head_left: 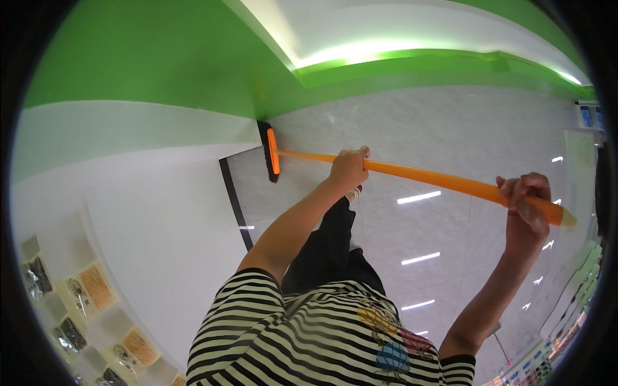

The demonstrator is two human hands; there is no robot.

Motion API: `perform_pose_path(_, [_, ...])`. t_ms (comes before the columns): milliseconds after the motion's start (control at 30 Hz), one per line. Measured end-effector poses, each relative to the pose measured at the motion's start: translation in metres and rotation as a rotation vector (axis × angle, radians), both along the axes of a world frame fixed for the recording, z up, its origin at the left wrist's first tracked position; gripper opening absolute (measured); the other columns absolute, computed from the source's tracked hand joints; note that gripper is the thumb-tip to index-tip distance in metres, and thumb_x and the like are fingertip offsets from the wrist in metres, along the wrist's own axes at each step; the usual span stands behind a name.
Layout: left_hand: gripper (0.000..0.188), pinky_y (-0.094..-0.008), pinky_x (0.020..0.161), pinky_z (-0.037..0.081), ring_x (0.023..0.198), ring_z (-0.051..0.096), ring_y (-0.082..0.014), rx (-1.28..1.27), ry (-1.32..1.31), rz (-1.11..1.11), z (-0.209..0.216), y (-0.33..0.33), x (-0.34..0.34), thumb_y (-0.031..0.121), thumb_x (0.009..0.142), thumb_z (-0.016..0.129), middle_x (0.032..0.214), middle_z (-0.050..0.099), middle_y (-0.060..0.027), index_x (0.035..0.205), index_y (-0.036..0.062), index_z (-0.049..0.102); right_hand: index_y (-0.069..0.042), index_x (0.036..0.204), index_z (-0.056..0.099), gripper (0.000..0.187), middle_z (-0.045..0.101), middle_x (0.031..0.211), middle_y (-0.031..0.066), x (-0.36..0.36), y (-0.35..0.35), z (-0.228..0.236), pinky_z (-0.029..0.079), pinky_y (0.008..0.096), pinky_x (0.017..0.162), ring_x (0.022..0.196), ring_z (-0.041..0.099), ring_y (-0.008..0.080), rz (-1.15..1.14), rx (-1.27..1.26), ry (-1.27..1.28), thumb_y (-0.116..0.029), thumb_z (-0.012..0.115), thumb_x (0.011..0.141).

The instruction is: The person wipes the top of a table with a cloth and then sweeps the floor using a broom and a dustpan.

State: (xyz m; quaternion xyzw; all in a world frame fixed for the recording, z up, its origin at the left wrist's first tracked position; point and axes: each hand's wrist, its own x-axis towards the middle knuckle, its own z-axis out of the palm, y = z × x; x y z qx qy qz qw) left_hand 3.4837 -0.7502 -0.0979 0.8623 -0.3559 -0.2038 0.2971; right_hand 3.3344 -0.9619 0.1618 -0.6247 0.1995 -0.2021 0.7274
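Note:
A broom with a long orange handle slants across the view, from its brush head at the left to its pale end cap at the right. The orange and black broom head rests on the grey tiled floor, by the corner where the white wall meets the green one. My left hand is wrapped round the lower part of the handle. Near the top end, my right hand grips the handle with its fingers curled over it.
A white wall panel with a dark base strip runs along the left. Green wall rises ahead, with a lit white recess. Shelf compartments with packaged goods stand at the lower left. Grey floor tiles reflect ceiling lights.

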Motion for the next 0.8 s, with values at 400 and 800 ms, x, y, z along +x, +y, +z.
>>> perform_pose_path(400, [0.023, -0.0385, 0.069, 0.042, 0.073, 0.057, -0.0288, 0.060, 0.167, -0.410, 0.027, -0.075, -0.039, 0.007, 0.066, 0.057, 0.070, 0.058, -0.0124, 0.087, 0.0061, 0.051, -0.007, 0.086, 0.045, 0.031, 0.042, 0.063, 0.0012, -0.115, -0.028, 0.037, 0.037, 0.0390, 0.080, 0.062, 0.045, 0.0125, -0.448, -0.249, 0.270, -0.026, 0.062, 0.069])
perform_pose_path(800, [0.021, -0.0382, 0.072, 0.039, 0.080, 0.055, -0.0279, 0.161, 0.102, -0.357, -0.078, -0.014, -0.066, 0.004, 0.062, 0.057, 0.076, 0.058, -0.0097, 0.083, 0.0078, 0.053, -0.003, 0.080, 0.049, 0.016, 0.045, 0.064, 0.0043, -0.094, 0.008, -0.051, 0.039, 0.0415, 0.089, 0.071, 0.051, 0.0177, -0.451, 0.205, 0.172, 0.002, 0.049, 0.065])
